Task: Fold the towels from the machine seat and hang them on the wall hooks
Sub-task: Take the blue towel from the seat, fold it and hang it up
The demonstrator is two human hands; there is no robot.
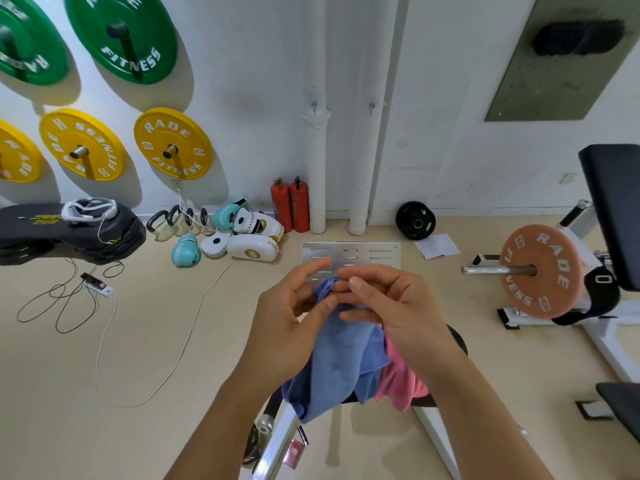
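Hands, left hand (294, 306) and right hand (388, 299), pinch the blue towel (343, 362) top corner at frame centre; towel hangs downward.

A gym: green and yellow weight plates (173, 144) hang on wall pegs at ten o'clock, kettlebells (180, 221) and boxing gloves (186, 250) beneath, a plate-loaded machine (540, 271) at three o'clock

Below me, the round black padded machine seat (458, 337) carries a crumpled pink towel (398, 375) on its right side.
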